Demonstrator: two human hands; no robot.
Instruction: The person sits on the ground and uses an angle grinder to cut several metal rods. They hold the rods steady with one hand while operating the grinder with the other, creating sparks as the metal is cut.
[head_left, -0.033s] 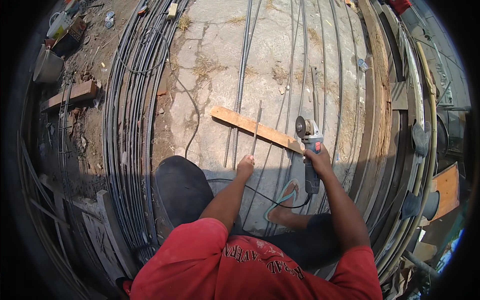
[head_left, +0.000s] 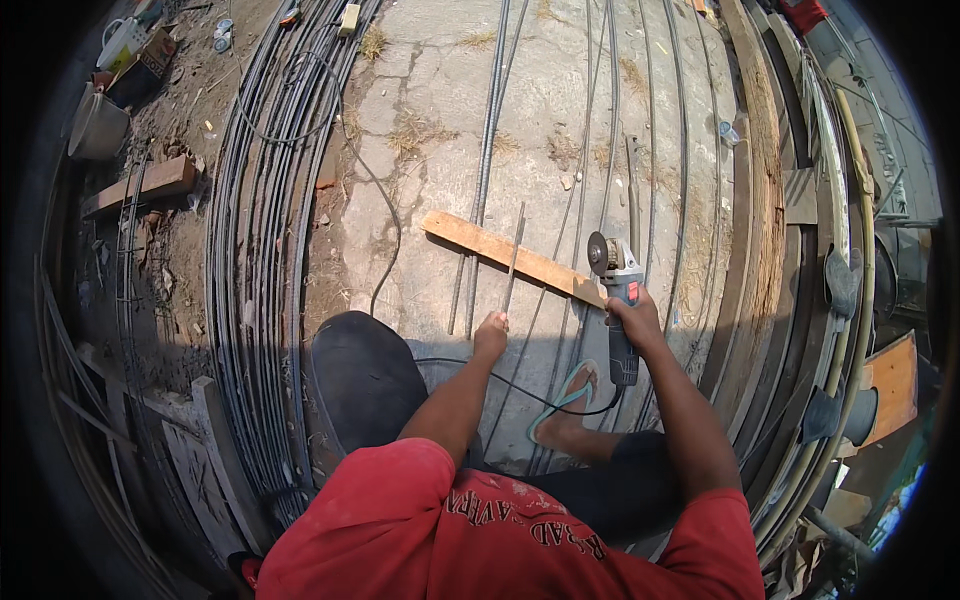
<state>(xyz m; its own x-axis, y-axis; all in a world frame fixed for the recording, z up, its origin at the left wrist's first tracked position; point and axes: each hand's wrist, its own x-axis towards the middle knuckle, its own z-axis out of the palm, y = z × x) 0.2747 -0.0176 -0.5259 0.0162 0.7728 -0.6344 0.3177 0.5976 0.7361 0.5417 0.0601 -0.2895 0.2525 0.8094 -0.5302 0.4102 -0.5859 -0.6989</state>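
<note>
My left hand [head_left: 490, 334] is closed around the lower end of a short ribbed steel rod [head_left: 514, 255], which points away from me across a wooden plank [head_left: 465, 237] on the concrete. My right hand [head_left: 636, 318] grips an angle grinder [head_left: 624, 349] upright at the plank's right end, its disc [head_left: 597, 253] uppermost and to the left of the head. A black cord [head_left: 535, 398] runs from the grinder's base toward my bent left leg. My right foot in a sandal [head_left: 565, 405] is beside the grinder, below it in the picture.
Long steel bars [head_left: 491, 110] lie along the concrete [head_left: 410, 170], with a dense bundle [head_left: 250, 250] on the left. Timber boards [head_left: 760, 200] and bamboo poles [head_left: 857, 170] line the right side. A bucket [head_left: 97, 130] and a wood block [head_left: 150, 188] sit on dirt at left.
The view has shifted very slightly. Both hands keep their holds on the rod and the grinder, with almost no movement.
</note>
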